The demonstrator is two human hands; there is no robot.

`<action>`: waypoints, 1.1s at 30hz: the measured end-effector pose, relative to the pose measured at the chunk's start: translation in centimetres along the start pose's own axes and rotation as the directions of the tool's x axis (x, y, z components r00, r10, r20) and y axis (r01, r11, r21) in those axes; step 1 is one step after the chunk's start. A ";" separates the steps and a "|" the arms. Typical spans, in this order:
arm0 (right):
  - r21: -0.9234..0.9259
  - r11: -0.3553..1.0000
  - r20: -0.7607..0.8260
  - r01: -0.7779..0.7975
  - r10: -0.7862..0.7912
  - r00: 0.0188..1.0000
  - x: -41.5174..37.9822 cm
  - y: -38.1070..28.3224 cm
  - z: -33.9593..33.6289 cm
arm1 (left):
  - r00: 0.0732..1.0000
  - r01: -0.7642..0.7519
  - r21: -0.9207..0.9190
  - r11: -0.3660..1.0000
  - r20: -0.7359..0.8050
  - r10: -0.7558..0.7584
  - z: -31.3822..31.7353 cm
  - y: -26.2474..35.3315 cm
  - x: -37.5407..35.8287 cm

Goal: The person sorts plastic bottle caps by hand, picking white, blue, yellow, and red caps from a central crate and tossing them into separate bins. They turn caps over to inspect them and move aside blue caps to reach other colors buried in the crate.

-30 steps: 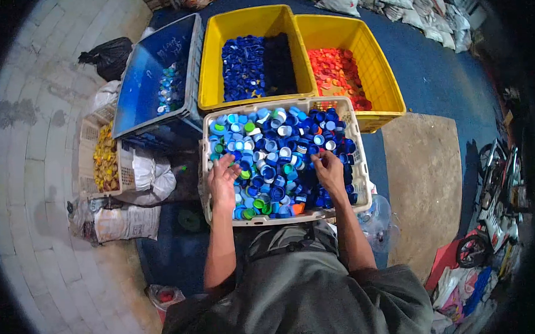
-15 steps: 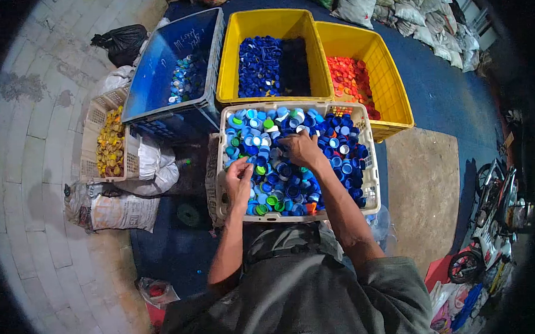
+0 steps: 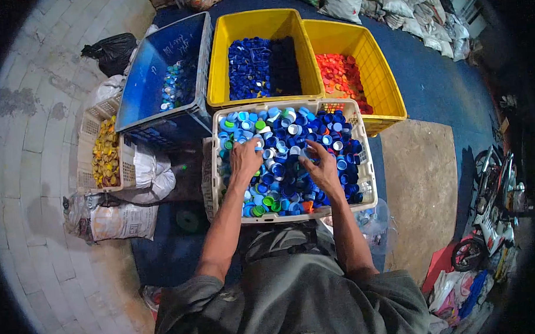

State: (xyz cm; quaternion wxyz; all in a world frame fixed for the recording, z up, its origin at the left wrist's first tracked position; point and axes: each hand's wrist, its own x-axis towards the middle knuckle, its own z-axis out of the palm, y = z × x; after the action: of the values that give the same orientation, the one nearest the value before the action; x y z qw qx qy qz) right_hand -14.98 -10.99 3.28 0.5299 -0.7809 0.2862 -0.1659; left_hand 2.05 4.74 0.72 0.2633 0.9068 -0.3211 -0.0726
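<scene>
A white plastic crate (image 3: 366, 163) full of blue, light blue, white and green bottle caps (image 3: 280, 187) stands in front of my body. My left hand (image 3: 245, 160) is over the left part of the caps, its fingers bent down among them; whether it grips one is hidden. Over the right part is my right hand (image 3: 322, 168), thumb and index finger apart, with a pale or clear cap at the fingertips that I cannot make out well. An orange cap (image 3: 307, 206) lies near the front edge.
Behind the crate stand a blue bin (image 3: 141, 101), a yellow bin (image 3: 262, 20) with dark blue caps and another yellow bin (image 3: 385, 74) with red caps. At left is a basket (image 3: 128, 166) of yellow caps. Sacks (image 3: 125, 221) and a motorcycle (image 3: 493, 218) are farther out.
My left hand has moved up and deeper over the caps. My right hand has shifted right and toward my body, and its fingers are more spread. The view has shifted slightly.
</scene>
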 end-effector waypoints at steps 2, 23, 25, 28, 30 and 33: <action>0.126 0.991 0.019 -0.034 0.032 0.999 -0.9 0.2 -0.3 | 0.999 0.020 0.036 0.999 0.040 -0.021 0.0 0.0 0.4; -0.517 0.751 0.491 0.410 -0.132 0.861 3.9 -3.5 7.6 | 0.843 0.237 -0.896 -0.375 0.381 -0.380 -4.2 -5.5 -8.5; -0.501 0.758 0.494 0.418 -0.147 0.857 3.9 -2.7 8.1 | 0.819 0.288 -0.942 -0.170 0.334 -0.466 -3.7 -5.2 -8.6; -0.316 0.725 0.426 0.612 -0.468 0.774 4.2 -0.6 8.4 | 0.890 0.311 -0.840 0.445 0.094 -0.446 -2.6 -4.5 -8.1; -0.229 0.870 0.332 0.437 -0.352 0.875 3.2 -1.8 6.8 | 0.938 0.249 -0.627 0.738 -0.032 -0.344 -2.1 -4.1 -7.7; 0.102 0.995 0.334 -0.026 -0.010 0.943 2.2 -1.9 5.0 | 0.982 0.167 -0.270 0.948 -0.039 -0.184 -3.0 -2.4 -6.4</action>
State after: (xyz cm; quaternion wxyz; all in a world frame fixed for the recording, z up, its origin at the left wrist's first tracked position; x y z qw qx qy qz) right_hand -9.94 -8.16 3.04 0.6115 -0.7677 0.1864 -0.0437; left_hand -0.77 11.54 1.74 0.3847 0.8902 -0.2181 -0.1093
